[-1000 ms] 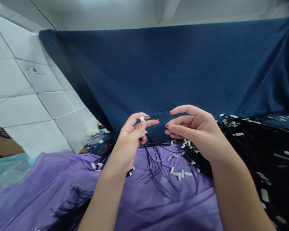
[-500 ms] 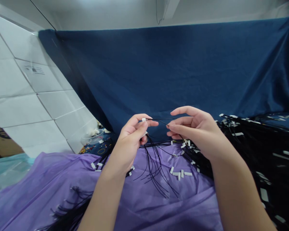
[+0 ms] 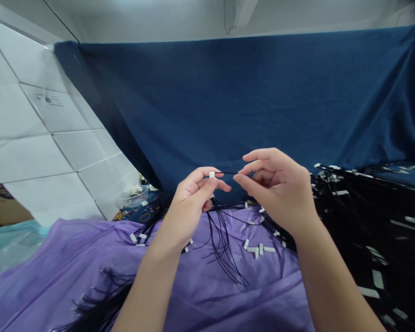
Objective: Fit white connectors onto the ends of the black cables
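In the middle of the head view my left hand (image 3: 193, 191) pinches a small white connector (image 3: 212, 174) between thumb and index finger. A thin black wire (image 3: 226, 173) runs from it to the right. Thumb and index fingertip of my right hand (image 3: 276, 180) close on that wire, while the other fingers are curled loosely. Below my left palm hangs a bunch of black wires (image 3: 224, 244) with a white piece at its top, held by the lower fingers. How those fingers grip it is partly hidden.
Purple cloth (image 3: 207, 295) covers the work surface. Loose white connectors (image 3: 257, 249) lie on it. A large heap of black wires (image 3: 359, 230) with white ends fills the right side. Another wire bundle (image 3: 103, 304) lies front left. A clear bowl (image 3: 133, 197) stands behind, before a blue curtain (image 3: 228, 101).
My right hand has moved left along the wire, nearer my left hand, and its thumb and index have come together. The white connector has shifted slightly right and turned in my left fingers.
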`<control>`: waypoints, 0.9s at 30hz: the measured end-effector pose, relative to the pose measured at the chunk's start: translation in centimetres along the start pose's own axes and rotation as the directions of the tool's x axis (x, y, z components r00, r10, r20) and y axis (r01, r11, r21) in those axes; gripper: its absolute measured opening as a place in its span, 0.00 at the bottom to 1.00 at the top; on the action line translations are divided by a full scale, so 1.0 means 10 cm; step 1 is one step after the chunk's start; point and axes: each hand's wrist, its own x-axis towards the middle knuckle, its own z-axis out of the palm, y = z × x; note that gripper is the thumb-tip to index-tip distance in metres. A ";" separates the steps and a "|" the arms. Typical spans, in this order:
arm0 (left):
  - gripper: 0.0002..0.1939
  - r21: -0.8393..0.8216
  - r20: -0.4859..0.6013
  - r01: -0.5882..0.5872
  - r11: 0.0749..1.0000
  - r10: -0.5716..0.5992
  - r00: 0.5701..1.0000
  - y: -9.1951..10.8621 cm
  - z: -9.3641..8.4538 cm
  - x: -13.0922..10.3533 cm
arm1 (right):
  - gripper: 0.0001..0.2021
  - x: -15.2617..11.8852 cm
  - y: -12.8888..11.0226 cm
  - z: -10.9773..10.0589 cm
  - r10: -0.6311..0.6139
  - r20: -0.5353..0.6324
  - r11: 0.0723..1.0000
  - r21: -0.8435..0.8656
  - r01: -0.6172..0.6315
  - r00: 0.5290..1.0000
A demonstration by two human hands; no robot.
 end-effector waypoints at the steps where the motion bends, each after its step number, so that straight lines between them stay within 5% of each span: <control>1: 0.12 0.000 0.006 0.005 1.000 -0.005 1.000 0.00 0.00 0.00 | 0.13 0.00 0.01 0.01 -0.056 -0.014 0.997 -0.045 0.056 0.998; 11: 0.11 -0.049 0.074 0.053 0.997 -0.049 0.996 0.03 0.01 -0.03 | 0.09 -0.02 0.01 0.05 -0.297 -0.029 0.936 -0.208 0.284 0.955; 27: 0.11 -0.040 0.107 0.066 0.997 -0.061 0.992 0.03 0.00 -0.03 | 0.07 -0.05 -0.01 0.05 -0.343 -0.042 0.915 -0.240 0.324 0.938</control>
